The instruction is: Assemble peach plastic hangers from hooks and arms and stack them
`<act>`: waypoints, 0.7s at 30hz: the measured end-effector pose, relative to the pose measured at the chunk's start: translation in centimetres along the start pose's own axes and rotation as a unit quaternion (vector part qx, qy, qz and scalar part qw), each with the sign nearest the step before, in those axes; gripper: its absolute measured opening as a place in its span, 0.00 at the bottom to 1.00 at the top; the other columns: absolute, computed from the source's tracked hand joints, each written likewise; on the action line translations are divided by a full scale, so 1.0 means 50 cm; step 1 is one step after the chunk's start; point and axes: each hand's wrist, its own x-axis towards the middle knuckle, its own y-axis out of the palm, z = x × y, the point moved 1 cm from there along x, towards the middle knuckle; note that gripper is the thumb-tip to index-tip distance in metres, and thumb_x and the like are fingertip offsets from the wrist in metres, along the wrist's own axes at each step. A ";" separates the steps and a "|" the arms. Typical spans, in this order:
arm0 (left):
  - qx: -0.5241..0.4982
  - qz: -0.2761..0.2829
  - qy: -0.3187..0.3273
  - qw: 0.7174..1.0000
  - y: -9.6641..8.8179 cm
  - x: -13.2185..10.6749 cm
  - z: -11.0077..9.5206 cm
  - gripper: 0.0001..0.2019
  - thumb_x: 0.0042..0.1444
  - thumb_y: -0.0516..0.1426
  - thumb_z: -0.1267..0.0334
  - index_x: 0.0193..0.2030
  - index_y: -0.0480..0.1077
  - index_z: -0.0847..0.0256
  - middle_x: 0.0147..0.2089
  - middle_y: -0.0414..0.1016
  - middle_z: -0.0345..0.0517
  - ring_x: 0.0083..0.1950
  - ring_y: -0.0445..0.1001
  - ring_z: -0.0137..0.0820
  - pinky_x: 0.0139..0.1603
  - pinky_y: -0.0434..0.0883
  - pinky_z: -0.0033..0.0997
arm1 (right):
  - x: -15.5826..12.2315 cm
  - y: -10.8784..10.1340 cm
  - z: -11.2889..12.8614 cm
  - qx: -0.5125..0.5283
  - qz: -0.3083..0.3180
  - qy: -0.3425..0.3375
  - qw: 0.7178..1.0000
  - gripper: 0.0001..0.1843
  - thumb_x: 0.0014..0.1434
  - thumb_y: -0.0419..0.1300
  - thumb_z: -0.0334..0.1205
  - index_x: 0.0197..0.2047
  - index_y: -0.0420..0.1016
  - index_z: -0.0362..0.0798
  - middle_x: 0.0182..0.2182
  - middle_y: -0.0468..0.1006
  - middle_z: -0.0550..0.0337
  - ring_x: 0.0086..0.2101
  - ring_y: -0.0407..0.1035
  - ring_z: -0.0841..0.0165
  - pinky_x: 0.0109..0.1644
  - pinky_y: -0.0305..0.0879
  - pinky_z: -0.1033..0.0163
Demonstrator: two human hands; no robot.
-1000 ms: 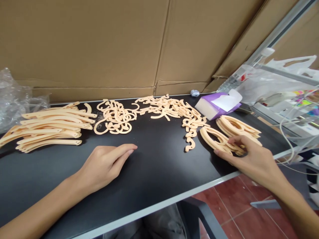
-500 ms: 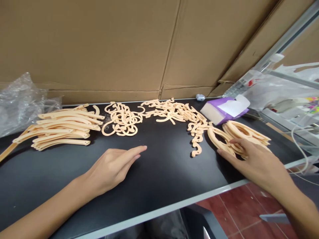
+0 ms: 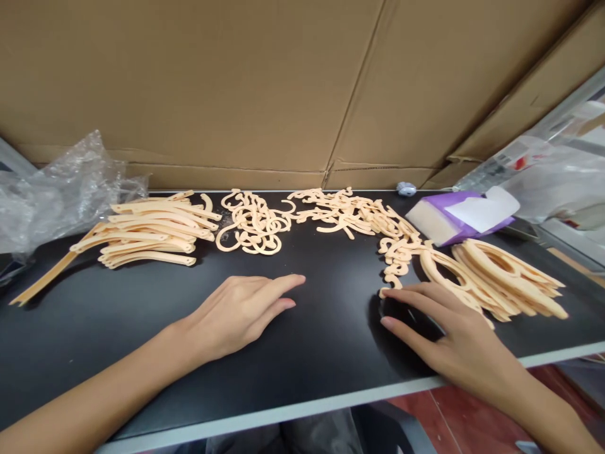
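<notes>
My left hand [image 3: 250, 309] is over the middle of the black table [image 3: 321, 340], fingers stretched out, holding nothing. My right hand [image 3: 444, 325] has its thumb and fingers apart, with nothing between them. Its forefinger tip is close to the lowest of several S-shaped pieces [image 3: 394, 258], pale and wood-coloured; whether they touch I cannot tell. Behind this hand lie long flat pieces with oval openings [image 3: 510, 277], partly hidden by it. Farther back are a heap of small curved pieces [image 3: 347, 211] and a tangle of hook-shaped pieces [image 3: 253, 224]. Long curved bars [image 3: 151, 230] are stacked at the left.
Crumpled clear plastic [image 3: 70, 189] sits at the back left. A purple tissue pack [image 3: 458, 217] and a small grey-blue object [image 3: 406, 188] are at the back right. Cardboard [image 3: 212, 88] walls off the rear. A pale edge strip [image 3: 331, 407] runs along the table's front.
My right hand has come away from the flat pieces with openings and moved left, toward the S-shaped ones. My left hand stays outstretched, its thumb and forefinger farther apart. The view has shifted left.
</notes>
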 end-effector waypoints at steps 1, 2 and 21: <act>0.002 0.004 0.000 1.000 -0.001 0.000 -0.001 0.14 0.74 0.47 0.63 0.60 0.67 0.64 0.39 0.83 0.47 0.35 0.83 0.32 0.35 0.77 0.30 | 0.008 0.010 0.003 0.004 0.005 -0.005 1.000 0.16 0.67 0.61 0.49 0.52 0.78 0.51 0.43 0.80 0.51 0.43 0.77 0.58 0.48 0.74 0.50; 0.005 0.005 0.000 1.000 -0.001 -0.001 -0.003 0.14 0.74 0.47 0.64 0.59 0.67 0.64 0.40 0.83 0.47 0.36 0.83 0.33 0.36 0.77 0.30 | 0.017 0.019 0.006 0.006 0.007 -0.011 1.000 0.16 0.67 0.60 0.49 0.53 0.78 0.50 0.44 0.79 0.50 0.43 0.76 0.58 0.48 0.74 0.50; -0.017 0.085 -0.046 0.995 -0.010 0.003 -0.014 0.15 0.74 0.46 0.58 0.58 0.65 0.63 0.37 0.79 0.45 0.34 0.80 0.34 0.36 0.73 0.30 | 0.229 0.089 0.065 0.096 0.044 -0.114 0.988 0.13 0.64 0.63 0.41 0.49 0.80 0.44 0.39 0.80 0.50 0.40 0.76 0.59 0.49 0.73 0.51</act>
